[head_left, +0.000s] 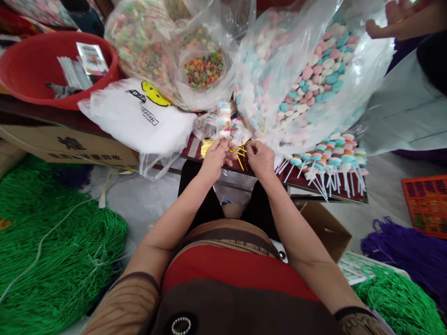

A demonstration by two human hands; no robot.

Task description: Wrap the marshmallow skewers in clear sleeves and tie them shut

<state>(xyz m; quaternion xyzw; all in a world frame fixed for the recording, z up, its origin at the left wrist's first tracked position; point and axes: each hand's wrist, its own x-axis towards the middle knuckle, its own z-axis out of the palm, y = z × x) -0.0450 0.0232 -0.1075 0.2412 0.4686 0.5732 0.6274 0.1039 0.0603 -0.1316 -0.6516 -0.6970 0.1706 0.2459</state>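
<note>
My left hand [217, 159] pinches the lower end of a small clear packet [224, 122] with coloured candy inside, held upright. Just to the right, my right hand [260, 158] is closed at the fingertips on a thin gold twist tie [247, 143]. More gold ties [240, 158] lie between the hands on the dark red table edge, and a gold bundle [206, 147] sits beside my left hand. Behind the packet are crumpled printed wrappers [209, 124]. A pile of candy lollipops [335, 156] with white sticks lies to the right of my right hand.
Large clear bags hold ring candy [204, 70] and pastel candy [314, 79] behind the hands. At left are a red basin [28, 70] and a white smiley bag [139, 121]. Another person's hand [398, 23] shows at upper right. Green cords [63, 251] lie at lower left.
</note>
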